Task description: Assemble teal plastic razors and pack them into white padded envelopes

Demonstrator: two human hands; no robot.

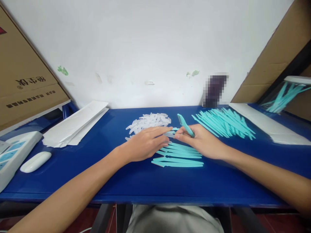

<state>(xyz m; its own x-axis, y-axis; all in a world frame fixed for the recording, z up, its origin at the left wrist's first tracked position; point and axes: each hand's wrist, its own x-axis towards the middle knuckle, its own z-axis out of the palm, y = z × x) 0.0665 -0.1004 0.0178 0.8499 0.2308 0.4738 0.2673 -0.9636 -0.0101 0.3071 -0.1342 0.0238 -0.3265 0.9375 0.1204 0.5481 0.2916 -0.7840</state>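
One teal razor (186, 126) stands tilted in the right hand (205, 142), whose fingers are clamped on its handle; one translucent sleeve (170, 134) lies between the two hands, apparently pinched by the fingertips of the left hand (145, 142). For good handling, the sleeve is best kept level and in line with whatever meets it, the grip light, and any blade edge turned away from the fingertips. Directly below, a row of teal razors (178, 159) lies side by side, at least five visible, the rest partly covered by the hands. Behind the left hand is one heap of translucent sleeves (153, 121), and behind the right, one heap of teal razors (223, 123), both too overlapped to count. Farther out on the blue worktop (121, 184) are one white oval case (36, 161) and layered white packets (75, 124), their number uncertain
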